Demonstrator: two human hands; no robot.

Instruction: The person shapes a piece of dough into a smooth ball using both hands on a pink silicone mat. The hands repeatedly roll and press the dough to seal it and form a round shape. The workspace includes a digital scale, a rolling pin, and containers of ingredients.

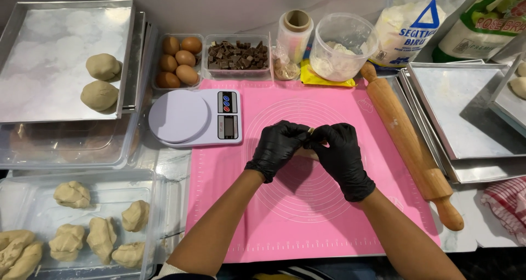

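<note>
In the middle of the frame my two black-gloved hands meet above a pink baking mat [230, 225] that lies on the bench. My left hand [276, 147] and my right hand [341, 157] are both closed in a pinch on one small piece of dough [310, 131]. Only a pale sliver of it shows where the fingertips meet, with a little more peeking out below, between the two hands. It is held off the mat, not resting on it.

The risk, as I judge it, is at the pinch — if the fingers press too hard or unevenly, the dough may tear or its seam may open. I cannot tell whether anything is wrapped inside. It could also stick to the gloves, or slip and drop onto the mat.

A white kitchen scale [194, 117] sits just left of my hands. A wooden rolling pin [411, 143] lies to the right, on the mat's edge. At upper left, two smooth dough balls [101, 81] rest on a metal tray [44, 55]. At lower left, rough dough lumps [87, 231] fill a clear tub [156, 198].
</note>
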